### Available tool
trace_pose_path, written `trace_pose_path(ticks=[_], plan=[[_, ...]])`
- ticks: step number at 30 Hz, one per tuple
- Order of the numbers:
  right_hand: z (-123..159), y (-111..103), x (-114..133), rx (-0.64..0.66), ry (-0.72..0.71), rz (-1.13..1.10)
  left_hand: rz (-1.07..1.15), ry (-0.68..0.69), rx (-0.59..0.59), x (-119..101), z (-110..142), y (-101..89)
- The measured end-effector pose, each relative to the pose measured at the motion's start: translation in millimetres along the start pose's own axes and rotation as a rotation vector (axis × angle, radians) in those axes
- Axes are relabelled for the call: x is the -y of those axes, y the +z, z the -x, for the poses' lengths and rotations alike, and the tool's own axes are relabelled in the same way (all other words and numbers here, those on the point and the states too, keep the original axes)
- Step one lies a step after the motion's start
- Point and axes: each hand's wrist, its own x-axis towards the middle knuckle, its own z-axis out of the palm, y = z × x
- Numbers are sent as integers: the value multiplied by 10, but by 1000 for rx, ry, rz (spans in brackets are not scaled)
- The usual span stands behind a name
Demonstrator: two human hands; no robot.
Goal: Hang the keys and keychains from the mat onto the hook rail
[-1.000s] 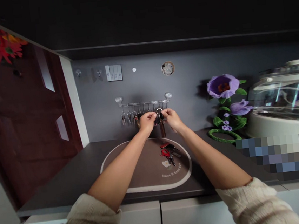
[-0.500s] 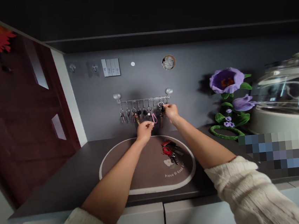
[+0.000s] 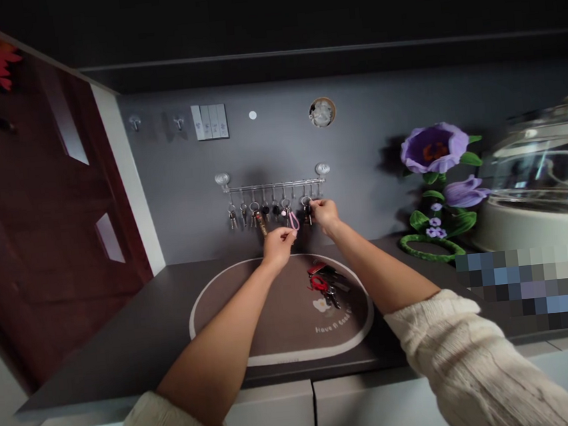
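Observation:
A clear hook rail (image 3: 274,186) is fixed to the grey wall, with several bunches of keys on its hooks. My right hand (image 3: 326,215) is closed at the rail's right part, its fingertips pinching a ringed bunch of keys (image 3: 308,216) that hangs there. Lower and to the left, my left hand (image 3: 278,246) is also pinched, its fingertips just by the lower end of a pink strap (image 3: 293,221). What lies between those fingers, if anything, is too small to make out. Left of them hangs a brown tag with lettering (image 3: 262,224).
A brown oval mat (image 3: 254,323) lies on the dark counter, bearing keys with a red holder (image 3: 321,282). Purple crocheted flowers (image 3: 433,152) and a clear-lidded appliance (image 3: 551,174) stand at right. Small hooks (image 3: 179,123) are on the wall; a dark cabinet (image 3: 265,14) overhangs.
My left hand has shifted slightly right and up. My right hand stays at the same keys, which now hang a little differently at its fingertips. The view has tilted slightly.

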Motion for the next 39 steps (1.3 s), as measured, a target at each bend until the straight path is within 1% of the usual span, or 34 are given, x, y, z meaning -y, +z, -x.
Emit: trace_pose_path(ticks=[3,6,9,13,16,20,23,25,28,30,32,35,39], plan=[[42,-13,45,-60,74,-9,0,-10,12,-15,22,5],[108,-42,100,-18,114,-53,5,-39,29,-22,47,8],[184,-99,126,34,120,-80,14,-93,53,-30,82,8],[330,-201,145,57,104,-36,23,-166,86,-69,159,2],[492,-288,163,137,110,-22,47,-195,114,-102,229,-8],[730,-420,163,299,86,-7,64,-188,170,-98,322,-26],[887,-523,141,414,34,84,53,-202,233,-74,391,-44],[975,-581,120,500,28,161,46,-217,274,-68,431,-58],[1078,-636,85,624,36,265,22,-219,323,-71,469,-77],[1121,-656,67,687,9,375,-3,-220,353,-65,481,-83],[1144,-668,58,723,-35,522,-28,-221,388,-43,487,-83],[1155,-679,62,736,-83,706,-58,-208,436,5,490,-75],[1155,-673,64,773,-127,828,-83,-195,467,43,486,-62]])
